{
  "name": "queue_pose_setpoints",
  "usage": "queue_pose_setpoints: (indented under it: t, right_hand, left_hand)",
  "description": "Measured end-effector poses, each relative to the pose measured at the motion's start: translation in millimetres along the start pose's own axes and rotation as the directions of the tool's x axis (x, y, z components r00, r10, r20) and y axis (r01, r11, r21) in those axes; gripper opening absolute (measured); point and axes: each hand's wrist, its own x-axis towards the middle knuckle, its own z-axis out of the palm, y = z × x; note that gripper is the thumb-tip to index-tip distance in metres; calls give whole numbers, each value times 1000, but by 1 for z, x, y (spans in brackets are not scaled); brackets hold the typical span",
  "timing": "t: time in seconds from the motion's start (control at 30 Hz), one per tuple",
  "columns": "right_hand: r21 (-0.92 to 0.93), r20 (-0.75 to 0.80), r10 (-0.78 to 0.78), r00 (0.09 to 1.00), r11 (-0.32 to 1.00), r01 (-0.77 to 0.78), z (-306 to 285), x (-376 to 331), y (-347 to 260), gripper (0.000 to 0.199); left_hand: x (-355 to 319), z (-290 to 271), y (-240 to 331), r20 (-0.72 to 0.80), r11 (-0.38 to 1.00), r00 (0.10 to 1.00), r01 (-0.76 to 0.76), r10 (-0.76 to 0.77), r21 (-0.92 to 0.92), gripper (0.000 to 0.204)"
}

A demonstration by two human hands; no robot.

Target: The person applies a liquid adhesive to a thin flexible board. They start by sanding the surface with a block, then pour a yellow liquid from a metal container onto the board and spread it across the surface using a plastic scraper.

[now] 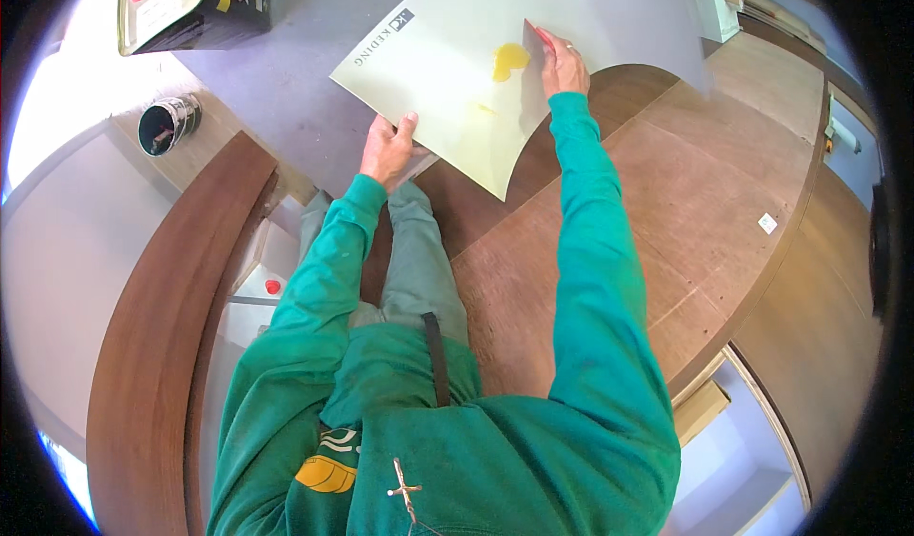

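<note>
A large pale cream sheet [447, 89] with dark print along its edge lies at the top middle, its right side curving up. My left hand [387, 152] grips its near-left edge, thumb on top and fingers beneath. In my right hand [564, 65] is a thin reddish flat piece, seemingly a glue spreader [533, 41], pinched and held tilted over the sheet. Just left of it sits a blob of yellow glue [509, 60], and a fainter yellow smear [486, 109] shows nearer to me. Whether the spreader touches the sheet I cannot tell.
A grey tabletop [295, 89] extends under the sheet. On it stands a rectangular metal can [195, 8] with a red handle. An open round tin [169, 125] is at the left, near a curved brown wood panel [171, 346]. Brown boards [657, 212] spread out at the right.
</note>
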Motion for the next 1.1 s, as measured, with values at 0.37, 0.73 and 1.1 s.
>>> queue_pose_setpoints:
  t: [0.37, 0.73, 1.1]
  right_hand:
    - [83, 63, 12, 998, 996, -17, 12, -89, -84, 33]
    - [372, 326, 157, 932, 885, -279, -28, -94, -90, 32]
    - [4, 138, 3, 990, 1000, -3, 0, 8, -67, 31]
  left_hand:
    - [7, -7, -8, -4, 999, 1000, -2, 2, -36, 38]
    - [32, -19, -51, -119, 981, 978, -160, 173, 108, 36]
    - [20, -9, -33, -79, 997, 995, -63, 59, -51, 37]
